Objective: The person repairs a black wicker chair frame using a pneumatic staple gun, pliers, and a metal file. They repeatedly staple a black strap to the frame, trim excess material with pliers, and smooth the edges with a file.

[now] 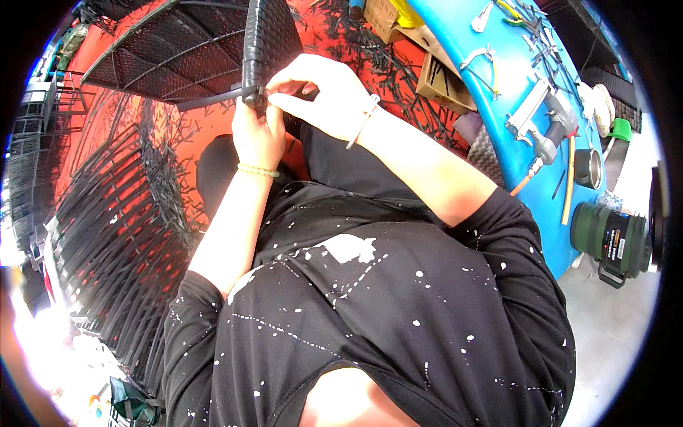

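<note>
A black woven wicker piece (279,43) stands upright in front of me, its thick edge wrapped in flat black strips. My left hand (259,135) is closed on the lower corner of that edge, with the thumb and fingers pointing up. At the same corner my right hand (324,92) is pinched, its thumb and forefinger close together. What lies between those fingertips is too small to make out. From the corner a loose black strip (210,99) sticks out to the left, across a curved mesh panel (171,60).
Black slatted frames (117,235) stand at the left. Cut strip scraps litter the red floor (188,153). On the blue table (491,78) at the right lie pliers (484,64), an air stapler (551,124) and a roll of tape (588,169). A green canister (608,238) stands beyond.
</note>
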